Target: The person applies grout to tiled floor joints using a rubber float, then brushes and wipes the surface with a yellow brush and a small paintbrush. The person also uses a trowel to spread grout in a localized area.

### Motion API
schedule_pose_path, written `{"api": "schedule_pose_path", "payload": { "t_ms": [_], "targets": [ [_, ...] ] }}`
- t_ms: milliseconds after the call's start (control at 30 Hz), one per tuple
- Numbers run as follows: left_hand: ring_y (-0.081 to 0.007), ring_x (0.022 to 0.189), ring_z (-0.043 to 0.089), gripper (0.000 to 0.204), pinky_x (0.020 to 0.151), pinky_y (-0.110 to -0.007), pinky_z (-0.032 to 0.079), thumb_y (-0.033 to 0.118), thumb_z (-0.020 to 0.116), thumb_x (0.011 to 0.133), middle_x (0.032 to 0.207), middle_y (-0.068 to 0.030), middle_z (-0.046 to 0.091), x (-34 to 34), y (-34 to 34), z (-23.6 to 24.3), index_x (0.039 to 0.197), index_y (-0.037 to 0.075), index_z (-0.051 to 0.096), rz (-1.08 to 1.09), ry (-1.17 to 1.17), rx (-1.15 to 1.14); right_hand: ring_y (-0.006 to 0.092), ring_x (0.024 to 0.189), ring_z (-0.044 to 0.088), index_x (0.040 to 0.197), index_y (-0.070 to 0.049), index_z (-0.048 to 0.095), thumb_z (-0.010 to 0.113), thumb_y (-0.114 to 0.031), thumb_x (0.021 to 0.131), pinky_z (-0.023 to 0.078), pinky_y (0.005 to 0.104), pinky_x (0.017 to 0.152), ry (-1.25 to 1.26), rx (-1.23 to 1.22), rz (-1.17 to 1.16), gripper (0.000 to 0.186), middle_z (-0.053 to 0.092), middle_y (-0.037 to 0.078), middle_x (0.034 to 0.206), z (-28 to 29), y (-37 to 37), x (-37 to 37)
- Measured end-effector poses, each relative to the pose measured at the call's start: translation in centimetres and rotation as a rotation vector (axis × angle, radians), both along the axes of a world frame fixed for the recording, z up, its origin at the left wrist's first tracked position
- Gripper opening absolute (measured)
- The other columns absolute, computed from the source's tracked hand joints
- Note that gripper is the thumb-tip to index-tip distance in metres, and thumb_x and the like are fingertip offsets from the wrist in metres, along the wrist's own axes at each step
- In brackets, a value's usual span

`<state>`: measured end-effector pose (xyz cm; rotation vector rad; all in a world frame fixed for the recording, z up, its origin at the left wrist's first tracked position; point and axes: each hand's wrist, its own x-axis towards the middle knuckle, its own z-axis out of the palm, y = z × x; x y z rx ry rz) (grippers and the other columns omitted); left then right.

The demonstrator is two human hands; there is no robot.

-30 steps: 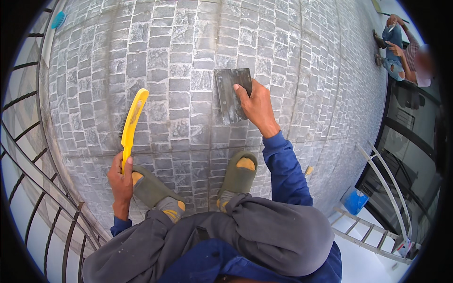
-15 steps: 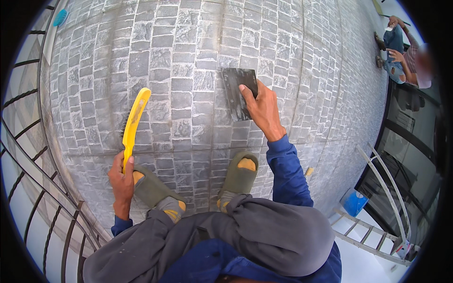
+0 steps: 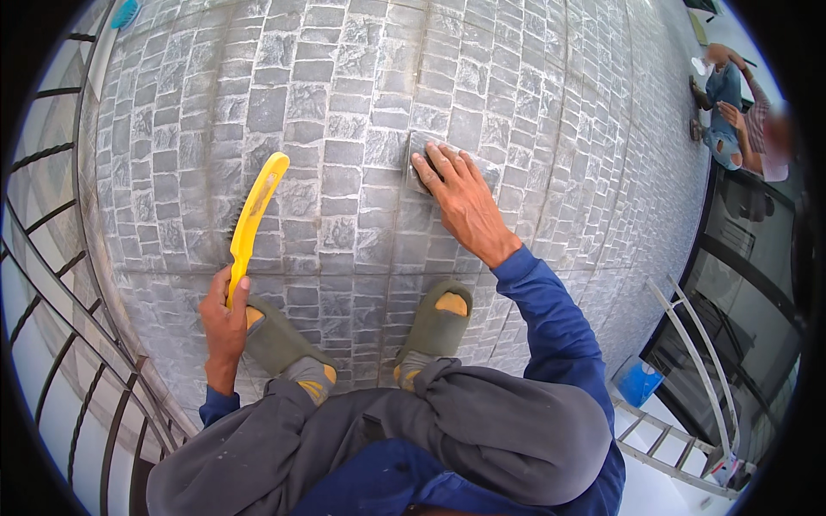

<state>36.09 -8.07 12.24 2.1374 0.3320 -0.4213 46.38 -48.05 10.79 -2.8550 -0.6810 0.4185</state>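
My left hand [image 3: 225, 314] is closed round the lower end of a yellow-handled brush [image 3: 251, 219]. The brush points away from me, above the grey stone-patterned floor [image 3: 344, 185], and its dark bristles show along the left side. Further out and to the right, my right hand [image 3: 465, 193] holds a dark flat rectangular pad [image 3: 489, 170] low against the floor. Its fingers lie over the top of the pad and cover much of it; the thumb is hidden.
Black metal railing [image 3: 64, 245] runs along the left. A turquoise brush [image 3: 126, 13] lies at the far left. To the right are a blue container [image 3: 638, 383] and a metal ladder [image 3: 667, 447]. Another person [image 3: 731, 112] sits at the far right. My olive slides [image 3: 280, 335] stand between my hands.
My right hand has turned palm down, and the pad, earlier showing its broad dark face, has tipped down to the floor under the fingers. My left hand keeps the brush nearly still.
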Motion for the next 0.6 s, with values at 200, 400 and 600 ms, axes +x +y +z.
{"api": "schedule_pose_path", "payload": {
  "t_ms": [200, 400, 600],
  "targets": [
    [-0.0106, 0.081, 0.056, 0.031, 0.072, -0.028, 0.046, 0.02, 0.063, 0.1, 0.089, -0.0058, 0.065, -0.2, 0.0, 0.0, 0.12, -0.004, 0.063, 0.072, 0.069, -0.046, 0.0413, 0.138, 0.045, 0.148, -0.001, 0.043, 0.051, -0.004, 0.094, 0.036, 0.0543, 0.115, -0.118, -0.045, 0.054, 0.055, 0.044, 0.025, 0.15, 0.2, 0.5, -0.8],
    [-0.0101, 0.079, 0.055, 0.031, 0.071, -0.027, 0.045, 0.02, 0.063, 0.1, 0.086, -0.004, 0.063, 0.2, -0.5, 0.1, 0.12, -0.004, 0.063, 0.044, 0.062, -0.033, 0.0428, 0.142, 0.04, 0.153, -0.001, 0.035, 0.05, 0.0, 0.092, 0.034, 0.0564, 0.116, -0.065, -0.112, 0.035, 0.062, 0.038, 0.027, 0.154, 0.3, 2.1, -2.5],
    [-0.01, 0.077, 0.054, 0.03, 0.069, -0.027, 0.044, 0.02, 0.062, 0.101, 0.085, -0.0035, 0.062, 0.2, -0.8, 0.4, 0.119, -0.004, 0.063, 0.012, 0.038, -0.009, 0.044, 0.141, 0.041, 0.153, 0.0, 0.035, 0.053, -0.002, 0.091, 0.033, 0.0593, 0.114, -0.032, -0.138, -0.071, 0.064, 0.034, 0.031, 0.155, -1.1, 2.2, -4.1]
  ]
}}
